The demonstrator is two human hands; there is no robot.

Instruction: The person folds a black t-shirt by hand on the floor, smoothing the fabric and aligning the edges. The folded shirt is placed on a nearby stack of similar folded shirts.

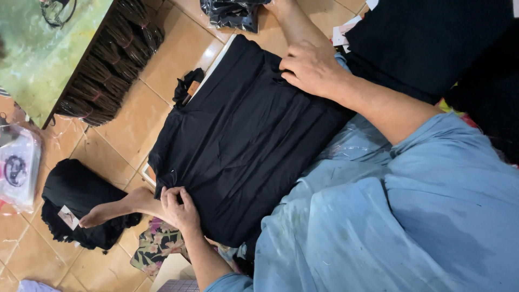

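Note:
A black garment [243,135] lies spread and partly folded over a flat white board [216,59] on my lap, above the tiled floor. My right hand [311,67] rests on its upper edge, fingers curled into a fold of the fabric. At the lower corner of the garment, my left hand [181,208] pinches the cloth between its fingertips. My light blue sleeves and clothing [405,216] fill the lower right.
A heap of black cloth [70,189] lies under my bare foot [102,213]. Nearby are a clear plastic packet [19,162], a black plastic bag [232,13], a stack of dark fabric [432,38], bundled dark sticks [108,59] and a floral cloth [157,243].

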